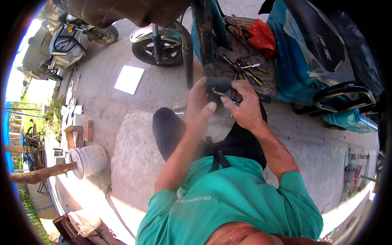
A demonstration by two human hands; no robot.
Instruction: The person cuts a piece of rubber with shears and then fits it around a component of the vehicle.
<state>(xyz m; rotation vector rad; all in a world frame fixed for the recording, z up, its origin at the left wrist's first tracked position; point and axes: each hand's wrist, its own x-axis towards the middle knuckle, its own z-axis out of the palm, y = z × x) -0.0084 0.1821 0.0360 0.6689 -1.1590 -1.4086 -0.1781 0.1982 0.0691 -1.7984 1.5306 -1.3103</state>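
Note:
My left hand (197,107), slightly blurred, is at the left end of a dark cylindrical part (218,83), fingertips touching it and thumb apart. My right hand (245,104) pinches a small bent metal piece (218,92) at the part's right underside, with another small object partly hidden among its fingers. The part sits at the lower end of a dark vertical frame member (204,28). Just beyond it, pliers, screwdrivers and other tools (245,69) lie on a worn footboard (263,79) beside a red plastic bag (261,37).
A turquoise vehicle body (296,83) stands at right, a front wheel (147,53) ahead and a parked scooter (67,43) at upper left. A white square (129,79) lies on concrete (134,143). A white bucket (87,161) and wooden pole (41,173) are at left.

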